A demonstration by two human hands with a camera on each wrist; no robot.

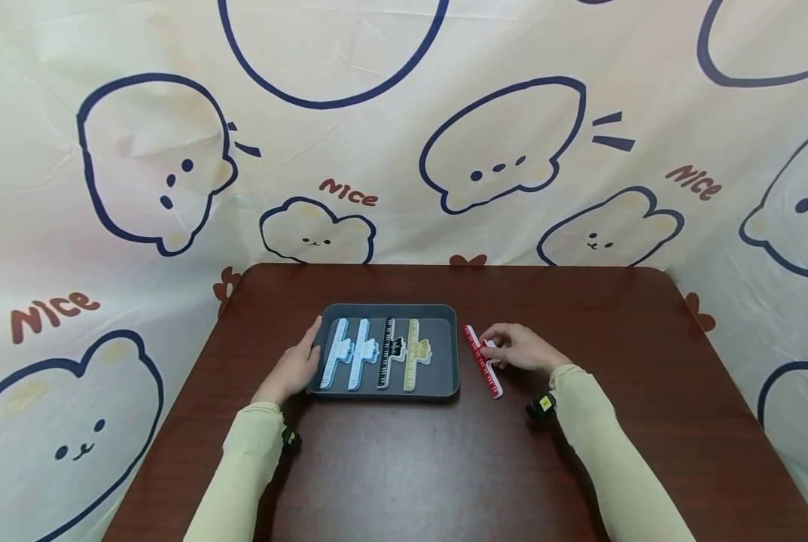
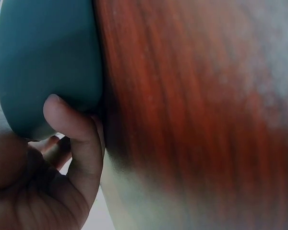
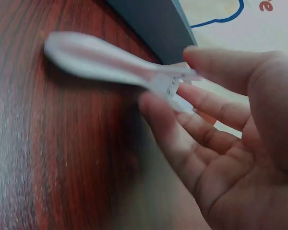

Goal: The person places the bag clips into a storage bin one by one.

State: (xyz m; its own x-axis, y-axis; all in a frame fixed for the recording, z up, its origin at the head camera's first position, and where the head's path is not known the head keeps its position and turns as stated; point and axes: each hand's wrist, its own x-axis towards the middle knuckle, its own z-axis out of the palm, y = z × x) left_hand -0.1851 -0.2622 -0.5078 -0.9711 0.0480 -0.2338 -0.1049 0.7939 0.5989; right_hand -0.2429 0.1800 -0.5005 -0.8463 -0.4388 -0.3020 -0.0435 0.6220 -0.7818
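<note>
A dark grey tray [image 1: 390, 395] lies on the table, with two light-blue bag clips [image 1: 363, 354], a black bag clip [image 1: 387, 354] and a yellow bag clip [image 1: 412, 355] side by side in it. At the tray's left edge, my left hand [image 1: 298, 367] grips the rim; its curled fingers show against the tray wall [image 2: 48, 57] in the left wrist view. Just right of the tray, my right hand [image 1: 522, 348] pinches the handle of a red and white bag clip [image 1: 483, 363]. The right wrist view has this clip [image 3: 96, 57] end-on and blurred, between thumb and fingers.
The brown wooden table [image 1: 404, 467] reaches back to a cream cloth backdrop [image 1: 404, 150] with cartoon drawings, which also hangs along both sides. A dark wrist camera [image 1: 541, 406] hangs under the right wrist, another [image 1: 291, 441] at the left.
</note>
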